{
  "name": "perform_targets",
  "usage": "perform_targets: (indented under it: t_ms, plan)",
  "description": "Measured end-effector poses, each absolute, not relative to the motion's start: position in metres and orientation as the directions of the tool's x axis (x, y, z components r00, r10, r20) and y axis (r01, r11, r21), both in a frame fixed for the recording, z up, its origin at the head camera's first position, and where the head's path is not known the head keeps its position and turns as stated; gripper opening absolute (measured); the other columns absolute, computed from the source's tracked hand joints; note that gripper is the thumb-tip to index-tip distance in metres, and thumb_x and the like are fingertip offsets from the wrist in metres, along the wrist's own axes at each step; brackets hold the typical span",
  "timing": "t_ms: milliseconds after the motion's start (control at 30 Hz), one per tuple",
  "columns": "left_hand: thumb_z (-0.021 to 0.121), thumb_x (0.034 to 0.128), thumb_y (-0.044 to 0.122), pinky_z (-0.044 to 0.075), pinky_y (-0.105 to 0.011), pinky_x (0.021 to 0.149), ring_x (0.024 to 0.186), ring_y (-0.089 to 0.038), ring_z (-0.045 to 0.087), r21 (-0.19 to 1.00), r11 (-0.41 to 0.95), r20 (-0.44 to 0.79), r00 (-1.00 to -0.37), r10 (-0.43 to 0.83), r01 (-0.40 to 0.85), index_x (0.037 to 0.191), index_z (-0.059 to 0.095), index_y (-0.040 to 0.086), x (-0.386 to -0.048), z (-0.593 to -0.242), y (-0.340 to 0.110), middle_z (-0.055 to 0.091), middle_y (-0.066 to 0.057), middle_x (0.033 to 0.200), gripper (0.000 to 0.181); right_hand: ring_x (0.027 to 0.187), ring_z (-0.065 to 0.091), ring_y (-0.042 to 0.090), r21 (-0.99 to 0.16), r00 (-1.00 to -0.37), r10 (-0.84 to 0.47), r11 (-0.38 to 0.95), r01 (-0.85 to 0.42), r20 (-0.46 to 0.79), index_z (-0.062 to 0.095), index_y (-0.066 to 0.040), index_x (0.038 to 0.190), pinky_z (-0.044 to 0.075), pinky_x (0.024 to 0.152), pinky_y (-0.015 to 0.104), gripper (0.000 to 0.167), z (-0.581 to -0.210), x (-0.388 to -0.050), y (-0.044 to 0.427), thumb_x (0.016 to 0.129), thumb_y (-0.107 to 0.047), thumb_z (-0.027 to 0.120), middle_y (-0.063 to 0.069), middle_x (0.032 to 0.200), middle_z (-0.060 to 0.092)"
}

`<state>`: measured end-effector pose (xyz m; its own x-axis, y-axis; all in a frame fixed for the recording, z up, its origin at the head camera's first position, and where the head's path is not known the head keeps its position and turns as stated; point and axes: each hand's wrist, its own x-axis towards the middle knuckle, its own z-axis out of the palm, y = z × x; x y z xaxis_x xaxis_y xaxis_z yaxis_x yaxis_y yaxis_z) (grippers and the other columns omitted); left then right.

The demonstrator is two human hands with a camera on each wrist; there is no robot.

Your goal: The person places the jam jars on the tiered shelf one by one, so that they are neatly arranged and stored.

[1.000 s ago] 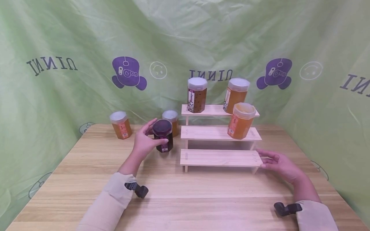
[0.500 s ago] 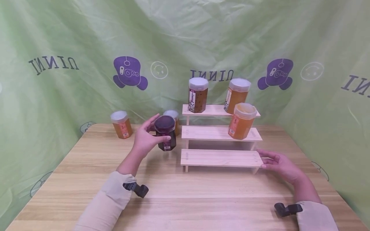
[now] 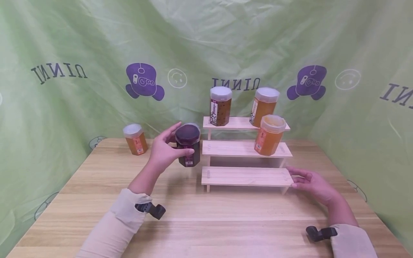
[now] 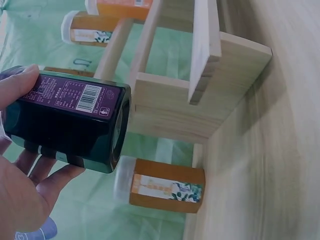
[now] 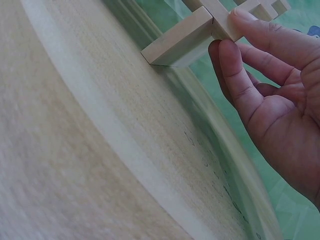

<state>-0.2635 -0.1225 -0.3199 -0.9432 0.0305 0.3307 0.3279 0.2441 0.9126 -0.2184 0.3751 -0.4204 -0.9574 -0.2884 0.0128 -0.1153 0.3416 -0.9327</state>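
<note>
The dark jar, aloft just left of the 3-tier stand, seemed to need keeping level and clear of the stand's edges. The left hand clasped it, thumb opposite fingers; the right hand pinched the stand's lowest tier at the right end.

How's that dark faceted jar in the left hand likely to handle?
The dark faceted jar seems stiff: its walls show no dent where the left hand grips it. Its glossy sides may be slippery. Laid down, it probably wouldn't roll freely, given those flat facets.
</note>
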Motion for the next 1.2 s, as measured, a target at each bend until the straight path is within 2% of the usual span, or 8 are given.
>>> perform_targets:
  t_ms: [433,667,900,1200]
  plan:
    - [0.096,0.0572,0.020,0.043,-0.048,0.099,0.104,-0.023,0.059,0.917,0.236,0.322,-0.946,0.043,0.322,0.140,0.054,0.025,-0.259,-0.302,-0.110,0.067,-0.007,0.117,0.093,0.104,0.064,0.009,-0.944,-0.951,-0.309,0.306,-0.122,0.023,0.037,0.006,0.144,0.051,0.087,0.020,0.064,-0.422,-0.221,0.377,0.089,-0.004,0.068,-0.011,0.120,0.063]
    - [0.096,0.0565,0.020,0.046,-0.042,0.097,0.105,-0.020,0.060,0.912,0.235,0.334,-0.941,0.055,0.337,0.138,0.056,0.027,-0.261,-0.297,-0.099,0.066,-0.003,0.121,0.091,0.104,0.064,0.009,-0.943,-0.953,-0.303,0.310,-0.124,0.026,0.037,0.007,0.144,0.052,0.086,0.021,0.064,-0.422,-0.220,0.376,0.089,-0.004,0.068,-0.012,0.121,0.063]
    - [0.096,0.0550,0.015,0.047,-0.041,0.095,0.103,-0.021,0.061,0.907,0.224,0.347,-0.934,0.083,0.357,0.138,0.056,0.024,-0.263,-0.295,-0.084,0.066,-0.005,0.123,0.093,0.104,0.063,0.009,-0.945,-0.952,-0.304,0.304,-0.122,0.026,0.036,0.008,0.144,0.051,0.087,0.020,0.065,-0.422,-0.220,0.376,0.089,-0.004,0.068,-0.013,0.121,0.062]
    - [0.095,0.0575,0.012,0.051,-0.038,0.091,0.101,-0.021,0.064,0.916,0.176,0.350,-0.932,0.092,0.361,0.138,0.055,0.022,-0.268,-0.291,-0.069,0.066,-0.005,0.121,0.091,0.104,0.063,0.009,-0.943,-0.956,-0.293,0.314,-0.108,0.012,0.036,0.007,0.145,0.051,0.087,0.020,0.065,-0.421,-0.220,0.376,0.089,-0.005,0.069,-0.013,0.121,0.062]
